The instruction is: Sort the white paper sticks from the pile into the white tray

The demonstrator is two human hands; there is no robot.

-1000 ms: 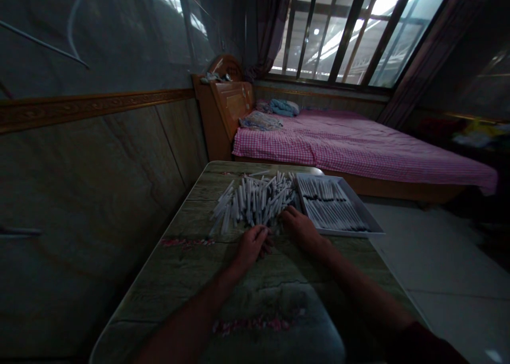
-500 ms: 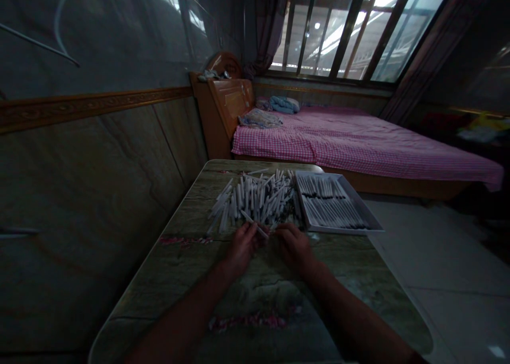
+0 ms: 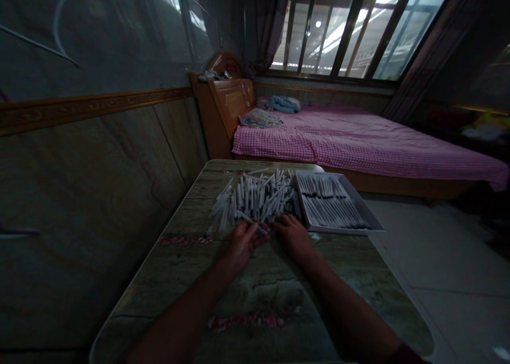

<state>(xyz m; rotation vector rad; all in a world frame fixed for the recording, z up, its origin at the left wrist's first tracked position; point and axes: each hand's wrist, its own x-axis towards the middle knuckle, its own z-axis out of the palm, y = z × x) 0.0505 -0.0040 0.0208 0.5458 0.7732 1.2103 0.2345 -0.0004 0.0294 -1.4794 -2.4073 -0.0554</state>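
My left hand (image 3: 244, 244) holds a slim white stick (image 3: 252, 221) between thumb and fingers; the stick slants down to the right. Just to the right, my right hand (image 3: 292, 236) reaches to the near edge of a loose pile of white sticks (image 3: 255, 194). Its fingers are bent, and whatever they may grip is hidden. Right of the pile lies a shallow white tray (image 3: 376, 229), with two rows of similar dark-tipped sticks in it. Pile and tray both rest on a wood-patterned table (image 3: 263, 287).
A bed (image 3: 338, 141) with a pink checked cover stands beyond the table, its wooden headboard (image 3: 227, 103) at the left. A marbled wall (image 3: 99, 194) runs along the left side. Behind the bed are a window and curtains.
My right hand has moved slightly forward to the pile's near edge. The white stick in my left hand has shifted a little up and to the left.
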